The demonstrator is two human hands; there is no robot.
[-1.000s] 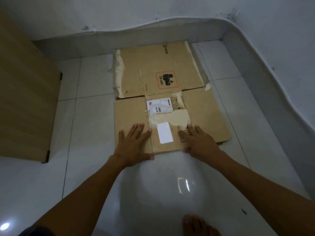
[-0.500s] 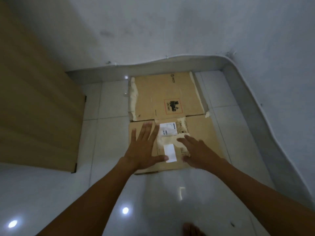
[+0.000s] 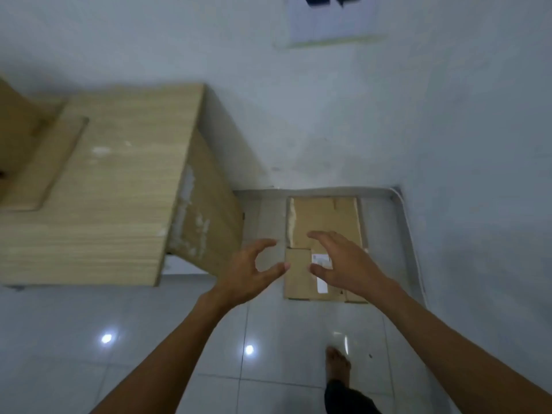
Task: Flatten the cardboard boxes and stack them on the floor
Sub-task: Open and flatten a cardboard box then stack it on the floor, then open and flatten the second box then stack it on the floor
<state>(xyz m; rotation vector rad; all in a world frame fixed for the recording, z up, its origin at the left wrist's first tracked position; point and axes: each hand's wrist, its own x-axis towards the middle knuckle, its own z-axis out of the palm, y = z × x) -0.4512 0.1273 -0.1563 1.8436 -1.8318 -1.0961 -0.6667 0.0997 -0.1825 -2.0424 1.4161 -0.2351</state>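
Note:
A flattened brown cardboard box [image 3: 325,218] lies on the white tiled floor in the room's corner, with a white label near its middle. Both my hands hover in the air above it and touch nothing. My left hand [image 3: 249,271] is over the floor just left of the cardboard, fingers curled and apart. My right hand [image 3: 343,262] is over the cardboard's front half and hides part of it, fingers spread.
A light wooden cabinet [image 3: 98,186] stands to the left, its corner close to the cardboard. White walls meet behind and right of the cardboard. My bare right foot [image 3: 337,366] is on the glossy floor [image 3: 179,339] below.
Both hands have lifted off the cardboard and I have risen and drawn back, so the cardboard looks smaller and the cabinet top has come into view.

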